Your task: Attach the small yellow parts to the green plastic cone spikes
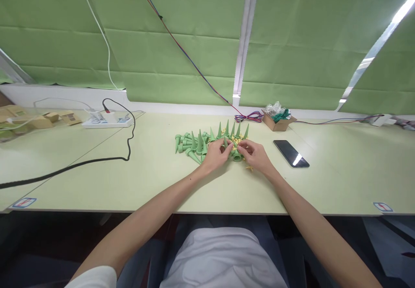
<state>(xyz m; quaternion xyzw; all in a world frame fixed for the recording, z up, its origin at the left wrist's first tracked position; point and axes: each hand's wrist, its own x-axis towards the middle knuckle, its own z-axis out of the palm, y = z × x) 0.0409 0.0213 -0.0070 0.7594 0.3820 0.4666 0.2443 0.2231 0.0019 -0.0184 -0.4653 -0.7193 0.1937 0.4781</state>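
Observation:
Many green plastic cone-shaped spikes point(199, 142) are gathered on the table, some upright on their wide ends, others lying on their sides. At the right part of this group, my left hand point(216, 155) is closed around a green spike point(226, 142) that points upward. Close beside it, my right hand point(256, 155) has its thumb and fingers pinched together; what lies between them is too small to make out. Small yellow pieces point(249, 168) are scattered around and under the fingertips. Another green spike point(237, 157) lies just below the hands, its round end facing me.
A black phone point(291, 153) lies right of my hands. Behind it stands a small cardboard box point(278, 123) with crumpled plastic. Coiled wires point(249, 117) rest by the green partition. To the left are a power strip point(106, 121), a black cable point(94, 161) and yellow-brown boxes point(42, 121).

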